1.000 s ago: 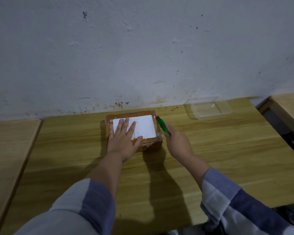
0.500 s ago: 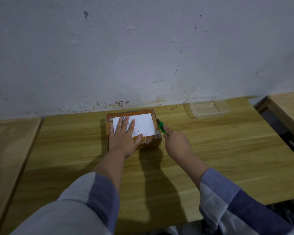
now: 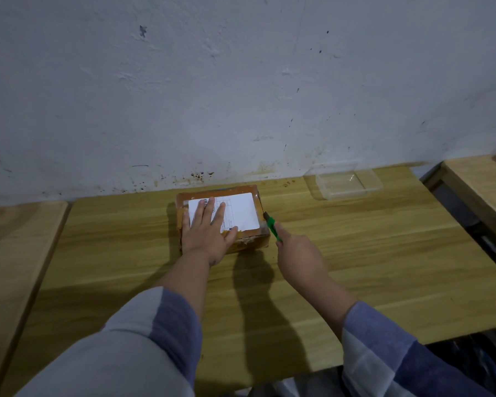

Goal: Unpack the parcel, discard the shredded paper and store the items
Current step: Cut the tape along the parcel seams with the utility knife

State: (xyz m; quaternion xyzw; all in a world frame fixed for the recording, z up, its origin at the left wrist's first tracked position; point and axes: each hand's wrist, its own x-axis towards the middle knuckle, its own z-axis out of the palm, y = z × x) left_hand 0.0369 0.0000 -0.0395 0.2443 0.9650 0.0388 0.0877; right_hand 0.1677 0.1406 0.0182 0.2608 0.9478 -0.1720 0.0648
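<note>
Brown taped parcel [image 3: 248, 237] lies on the tabletop [image 3: 355, 253], long axis left-right, under the flat, spread left hand [image 3: 206, 233]. Right hand [image 3: 299, 257] grips a green cutter [image 3: 272, 227], tip pointing away at the parcel's right edge.

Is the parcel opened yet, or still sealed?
Still sealed: the parcel has its top flat, left hand pressing it, and right hand holding the green cutter at its right edge.

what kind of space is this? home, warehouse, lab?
Probably a plain workroom or spare room, not a warehouse: a stained, scuffed white wall, simple wooden tables pushed against it, and only a taped parcel and a clear plastic tub on top. Hard to say more.
</note>
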